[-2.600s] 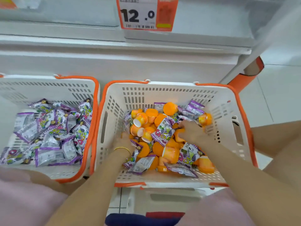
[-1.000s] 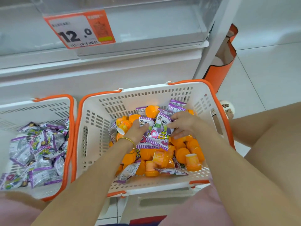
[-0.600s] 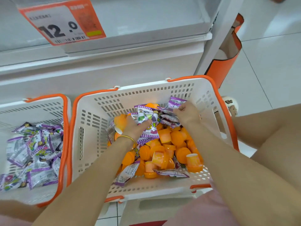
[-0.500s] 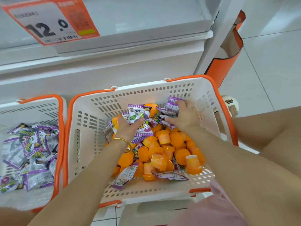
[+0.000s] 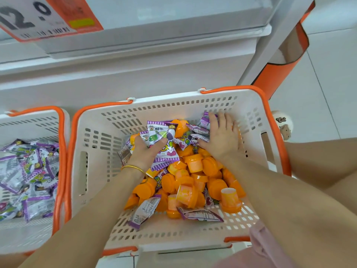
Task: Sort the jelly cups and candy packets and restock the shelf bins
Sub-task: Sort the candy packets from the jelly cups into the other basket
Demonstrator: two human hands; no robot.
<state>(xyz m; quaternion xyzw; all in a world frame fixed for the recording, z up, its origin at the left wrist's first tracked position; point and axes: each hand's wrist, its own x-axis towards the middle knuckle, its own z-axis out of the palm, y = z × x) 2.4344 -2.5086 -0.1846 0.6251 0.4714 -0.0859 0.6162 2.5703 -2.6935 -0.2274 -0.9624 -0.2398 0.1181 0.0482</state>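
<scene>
A white basket with an orange rim (image 5: 100, 136) holds a heap of orange jelly cups (image 5: 195, 178) mixed with purple candy packets (image 5: 201, 214). My left hand (image 5: 146, 151), with a gold bangle at the wrist, grips a bunch of purple packets (image 5: 164, 140) near the back of the heap. My right hand (image 5: 222, 136) lies with straight, spread fingers on more packets in the far right corner. A second basket (image 5: 61, 151) on the left holds only purple packets (image 5: 27, 178).
A white shelf unit with clear bins (image 5: 154, 26) stands behind the baskets, carrying an orange price tag (image 5: 44, 16) reading 12.0. An orange-trimmed post (image 5: 280, 62) rises at the right. My bare knee (image 5: 318, 163) is beside the basket; tiled floor lies beyond.
Both hands have gathered purple packets and pushed toward the back of the basket. The left hand has bunched several packets; the right hand has slid into the far right corner and flattened.
</scene>
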